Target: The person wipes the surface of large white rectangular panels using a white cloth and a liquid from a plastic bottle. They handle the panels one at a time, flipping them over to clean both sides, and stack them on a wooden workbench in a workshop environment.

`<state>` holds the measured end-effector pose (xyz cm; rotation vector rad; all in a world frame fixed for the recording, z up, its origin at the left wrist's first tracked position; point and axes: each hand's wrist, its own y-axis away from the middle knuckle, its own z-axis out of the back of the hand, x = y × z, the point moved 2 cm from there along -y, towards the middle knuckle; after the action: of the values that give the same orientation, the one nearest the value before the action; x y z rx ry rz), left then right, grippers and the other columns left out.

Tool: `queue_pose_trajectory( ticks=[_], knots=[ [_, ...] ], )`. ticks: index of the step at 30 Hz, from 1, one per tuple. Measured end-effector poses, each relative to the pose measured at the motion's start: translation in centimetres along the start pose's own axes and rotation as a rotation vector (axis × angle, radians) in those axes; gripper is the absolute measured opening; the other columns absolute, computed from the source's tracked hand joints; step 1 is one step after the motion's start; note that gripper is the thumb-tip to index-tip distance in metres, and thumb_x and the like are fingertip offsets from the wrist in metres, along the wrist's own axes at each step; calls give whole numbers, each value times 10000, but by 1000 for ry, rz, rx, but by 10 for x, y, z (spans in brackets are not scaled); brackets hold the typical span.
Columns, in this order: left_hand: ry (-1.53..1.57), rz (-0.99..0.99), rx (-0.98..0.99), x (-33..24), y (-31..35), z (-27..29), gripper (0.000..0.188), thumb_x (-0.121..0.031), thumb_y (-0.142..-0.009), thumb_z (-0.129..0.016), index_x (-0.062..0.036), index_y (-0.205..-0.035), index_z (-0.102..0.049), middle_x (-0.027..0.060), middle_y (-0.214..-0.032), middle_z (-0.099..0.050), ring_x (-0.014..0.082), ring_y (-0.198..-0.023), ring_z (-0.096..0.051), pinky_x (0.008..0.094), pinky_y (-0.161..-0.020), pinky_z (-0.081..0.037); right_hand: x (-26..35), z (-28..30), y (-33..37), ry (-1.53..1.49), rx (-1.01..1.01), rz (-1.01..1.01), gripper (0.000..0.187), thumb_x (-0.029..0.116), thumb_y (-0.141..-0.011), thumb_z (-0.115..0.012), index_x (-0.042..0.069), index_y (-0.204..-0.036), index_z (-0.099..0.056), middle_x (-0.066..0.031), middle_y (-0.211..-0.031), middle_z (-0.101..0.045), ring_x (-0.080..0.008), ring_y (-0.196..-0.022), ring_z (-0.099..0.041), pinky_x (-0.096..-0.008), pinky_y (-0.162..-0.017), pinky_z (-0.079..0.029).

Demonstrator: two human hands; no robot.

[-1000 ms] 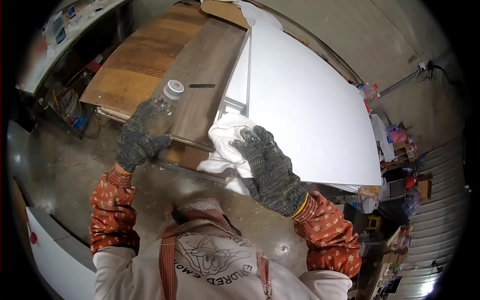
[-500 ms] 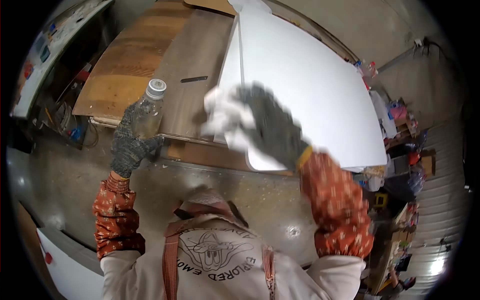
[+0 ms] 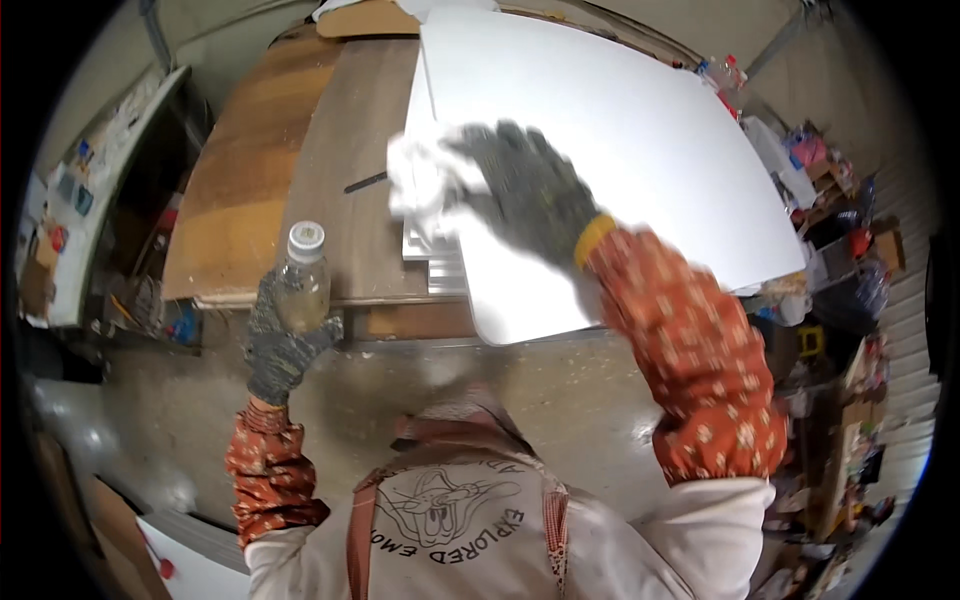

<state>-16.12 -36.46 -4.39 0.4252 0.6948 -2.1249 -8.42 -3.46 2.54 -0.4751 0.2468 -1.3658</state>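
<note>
My left hand (image 3: 285, 345), in a dark knitted glove, is closed round a clear bottle (image 3: 304, 285) with a white cap, held upright at the table's front edge. In its matching glove with a yellow cuff, my right hand (image 3: 525, 185) grips a crumpled white cloth (image 3: 420, 180), slightly blurred. Both are over the left border of a large white panel (image 3: 640, 150). The panel lies on top of several stacked white boards (image 3: 435, 265). A thin dark blade-like tool (image 3: 365, 183) rests on the wooden tabletop (image 3: 340, 130), partly covered by the cloth.
A long workbench (image 3: 125, 170) with small items runs along the left. Boxes, bags and bottles (image 3: 830, 210) crowd the right side beyond the panel. Low at the left stands a white board stack (image 3: 190, 560). A brown board (image 3: 365, 18) lies at the table's far edge.
My right hand has moved up with the cloth, partly covering the dark tool. The bottle, still in my left hand, appears lower. The whole view has shifted a little.
</note>
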Motion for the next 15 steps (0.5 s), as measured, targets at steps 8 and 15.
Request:
queue_pose_trajectory(
  ticks=[8,15],
  knots=[
    [49,-20,16,-19,-15,0,889,-207,-580,-871,-26,-1317,-407,153,-1241,-533,279,-1108,-546,387,-953,-454,-23,-18,3,152,-277,-68,578,517,-919,-427,26,-1212,-507,-187,-1078,-564,-289,-989,-534,-421,-852,-464],
    [24,-28,-32,2,-4,-2,889,-271,-564,-865,-39,-1287,-402,167,-1214,-534,299,-1080,-544,404,-931,-454,35,6,36,-63,148,42,523,459,-905,-477,114,-1297,-471,-159,-1305,-487,-309,-1212,-435,-465,-993,-310]
  ],
)
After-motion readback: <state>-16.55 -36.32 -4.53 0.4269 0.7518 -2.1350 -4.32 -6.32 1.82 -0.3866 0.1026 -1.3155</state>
